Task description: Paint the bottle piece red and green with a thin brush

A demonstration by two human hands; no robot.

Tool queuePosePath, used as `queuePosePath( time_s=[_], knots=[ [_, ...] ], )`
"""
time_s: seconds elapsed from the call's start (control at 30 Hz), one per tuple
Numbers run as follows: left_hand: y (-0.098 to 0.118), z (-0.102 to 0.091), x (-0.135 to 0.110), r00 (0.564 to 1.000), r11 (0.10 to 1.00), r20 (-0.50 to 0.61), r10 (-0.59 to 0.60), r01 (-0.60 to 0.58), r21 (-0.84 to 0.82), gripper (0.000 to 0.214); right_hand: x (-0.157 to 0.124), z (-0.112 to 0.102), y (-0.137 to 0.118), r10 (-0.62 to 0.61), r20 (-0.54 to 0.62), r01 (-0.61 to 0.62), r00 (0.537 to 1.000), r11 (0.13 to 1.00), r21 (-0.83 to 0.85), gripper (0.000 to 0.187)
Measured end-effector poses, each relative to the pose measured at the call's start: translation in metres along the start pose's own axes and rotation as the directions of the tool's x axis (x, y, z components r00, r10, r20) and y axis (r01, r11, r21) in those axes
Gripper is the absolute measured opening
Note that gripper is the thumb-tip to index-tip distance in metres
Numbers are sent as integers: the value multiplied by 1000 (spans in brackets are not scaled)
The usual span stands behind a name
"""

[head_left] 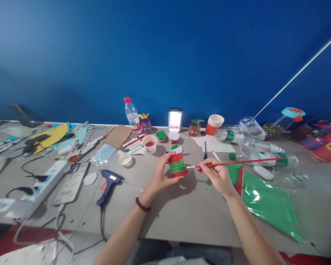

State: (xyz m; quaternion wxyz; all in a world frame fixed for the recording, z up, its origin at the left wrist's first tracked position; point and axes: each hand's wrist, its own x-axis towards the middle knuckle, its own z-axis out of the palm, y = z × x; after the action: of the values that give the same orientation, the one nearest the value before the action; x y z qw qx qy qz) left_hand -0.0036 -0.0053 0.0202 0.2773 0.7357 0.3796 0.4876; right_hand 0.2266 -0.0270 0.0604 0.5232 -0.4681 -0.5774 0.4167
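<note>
My left hand (160, 173) is closed round a small cup (178, 164) painted in red and green bands, held tilted above the table. In my right hand (215, 174) is a long red-handled paintbrush (237, 162), pinched near its white metal end. The brush tip touches or nearly touches the cup's lower red band; I cannot tell which. Just behind the cup lies a round white lid (177, 148) with green paint on it. Beyond it stand a green paint pot (161, 136) and a white-lidded pot (173, 138).
A blue glue gun (109, 184) and a power strip (41, 187) with cables lie left. A paper cup with reddish liquid (149, 144) stands behind my left hand. On the right are plastic bottles (267, 158) and a green plastic packet (270, 204). A lit phone (175, 120) leans against the blue wall.
</note>
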Motion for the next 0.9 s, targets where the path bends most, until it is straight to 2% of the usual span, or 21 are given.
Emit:
queuePosePath(
  time_s=[0.17,0.3,0.43,0.6,0.9],
  knots=[
    [0,-2,0,1000,1000,-15,5,-5,-7,80,2,-8,5,15,-40,-16,999,1000,-27,33],
    [0,-2,1,1000,1000,-11,0,0,-9,80,2,-10,4,10,-79,-6,997,999,48,29],
    [0,-1,1,1000,1000,2,11,-11,4,81,-2,-2,0,21,-8,-20,1000,992,121,26],
    [0,0,1,1000,1000,-2,26,-26,16,80,-5,7,-3,11,45,-14,999,998,66,28],
    [-1,-1,0,999,999,-31,32,-31,18,81,-1,-4,2,0,-15,0,1000,1000,-1,30]
  ],
)
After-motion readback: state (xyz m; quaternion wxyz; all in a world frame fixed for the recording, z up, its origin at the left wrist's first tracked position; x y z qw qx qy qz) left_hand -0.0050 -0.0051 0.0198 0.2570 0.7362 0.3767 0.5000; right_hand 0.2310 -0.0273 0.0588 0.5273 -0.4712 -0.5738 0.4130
